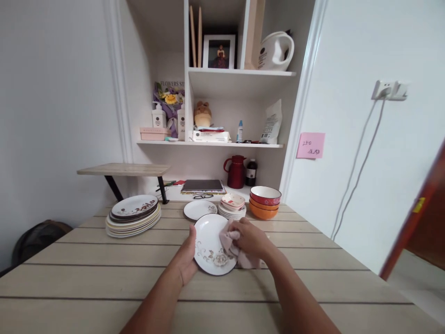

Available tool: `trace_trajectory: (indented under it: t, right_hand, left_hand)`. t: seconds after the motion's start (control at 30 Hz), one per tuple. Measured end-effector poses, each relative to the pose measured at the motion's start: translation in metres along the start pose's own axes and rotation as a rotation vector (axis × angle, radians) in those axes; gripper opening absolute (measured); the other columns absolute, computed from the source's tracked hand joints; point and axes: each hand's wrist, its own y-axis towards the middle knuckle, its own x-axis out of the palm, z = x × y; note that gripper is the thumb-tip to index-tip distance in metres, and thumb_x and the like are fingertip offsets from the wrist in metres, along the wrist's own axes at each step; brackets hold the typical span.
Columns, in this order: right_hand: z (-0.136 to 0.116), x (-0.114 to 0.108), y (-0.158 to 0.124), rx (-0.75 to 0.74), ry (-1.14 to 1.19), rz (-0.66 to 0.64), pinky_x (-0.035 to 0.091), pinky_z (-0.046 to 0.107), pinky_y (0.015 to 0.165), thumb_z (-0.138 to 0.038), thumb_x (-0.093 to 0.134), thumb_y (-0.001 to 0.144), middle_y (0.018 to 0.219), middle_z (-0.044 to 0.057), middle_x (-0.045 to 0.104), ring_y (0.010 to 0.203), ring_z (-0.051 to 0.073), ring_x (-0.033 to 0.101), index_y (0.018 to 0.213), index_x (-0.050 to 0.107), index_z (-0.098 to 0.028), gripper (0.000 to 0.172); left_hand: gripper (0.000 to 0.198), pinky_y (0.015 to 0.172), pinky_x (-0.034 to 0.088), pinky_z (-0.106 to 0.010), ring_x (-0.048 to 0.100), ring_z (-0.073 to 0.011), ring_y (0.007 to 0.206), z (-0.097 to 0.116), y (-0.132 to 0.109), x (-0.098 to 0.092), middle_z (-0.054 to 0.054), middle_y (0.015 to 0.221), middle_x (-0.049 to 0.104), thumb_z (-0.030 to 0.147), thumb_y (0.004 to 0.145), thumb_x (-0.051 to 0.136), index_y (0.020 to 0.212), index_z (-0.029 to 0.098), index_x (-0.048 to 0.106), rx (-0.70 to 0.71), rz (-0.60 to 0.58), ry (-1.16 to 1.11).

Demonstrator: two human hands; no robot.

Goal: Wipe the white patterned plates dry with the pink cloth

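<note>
At the near middle of the table (pixel 86 269), a white plate (pixel 208 241) with a flower pattern is held tilted, its lower rim close to the boards; the left hand (pixel 187 262) has its grip closed on the plate's left edge, thumb on the face and fingers hidden behind; the right hand (pixel 251 239) has its grip closed on a crumpled pinkish cloth (pixel 243 260), which presses against the plate's right side; behind them, a single plate (pixel 200 209) lies flat; just to its right is a short stack of saucers (pixel 232 212) with a small bowl on top; next to that stand stacked red and orange bowls (pixel 264 202); well to the left sits a tall pile of plates (pixel 133 215); a red jug (pixel 236 171) stands in the shelf niche beyond.
</note>
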Motion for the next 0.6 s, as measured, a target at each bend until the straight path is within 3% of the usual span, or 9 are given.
trace_trajectory:
  t: [0.2, 0.33, 0.47, 0.6]
  right_hand:
    - [-0.018, 0.017, 0.015, 0.047, -0.027, 0.293, 0.025, 0.025, 0.057, -0.021, 0.052, 0.083, 0.110, 0.003, 0.055, 0.079, 0.014, 0.054, 0.100, 0.061, -0.025, 0.020]
    - [-0.037, 0.030, 0.021, -0.011, 0.045, 0.362, 0.032, 0.025, 0.063, -0.020, 0.056, 0.081, 0.110, 0.003, 0.055, 0.087, 0.017, 0.054, 0.102, 0.061, -0.025, 0.022]
    - [-0.062, 0.037, 0.013, -0.203, 0.172, 0.262, 0.037, 0.026, 0.074, -0.014, 0.057, 0.076, 0.107, 0.003, 0.057, 0.093, 0.018, 0.054, 0.102, 0.061, -0.024, 0.028]
    - [-0.069, 0.027, -0.005, -0.403, 0.283, 0.024, 0.040, 0.027, 0.081, -0.018, 0.063, 0.074, 0.109, 0.003, 0.057, 0.095, 0.018, 0.053, 0.101, 0.061, -0.023, 0.028]
  left_hand:
    - [0.074, 0.108, 0.034, -0.047, 0.053, -0.0302, 0.124, -0.002, 0.002, 0.004, -0.018, 0.133, 0.057, 0.058, 0.084, 0.046, 0.146, 0.018, 0.034, 0.021, -0.057, 0.015]
    - [0.073, 0.106, 0.036, -0.047, 0.054, -0.0298, 0.123, -0.006, 0.002, 0.007, -0.017, 0.131, 0.059, 0.061, 0.085, 0.041, 0.144, 0.019, 0.036, 0.028, -0.085, 0.025]
    - [0.070, 0.104, 0.039, -0.045, 0.057, -0.0281, 0.120, -0.006, 0.002, 0.008, -0.014, 0.128, 0.062, 0.062, 0.085, 0.038, 0.143, 0.022, 0.038, 0.080, -0.035, 0.002]
    - [0.075, 0.102, 0.041, -0.045, 0.059, -0.0287, 0.116, -0.003, -0.001, 0.003, -0.015, 0.122, 0.066, 0.068, 0.082, 0.037, 0.139, 0.018, 0.045, 0.125, 0.049, -0.018]
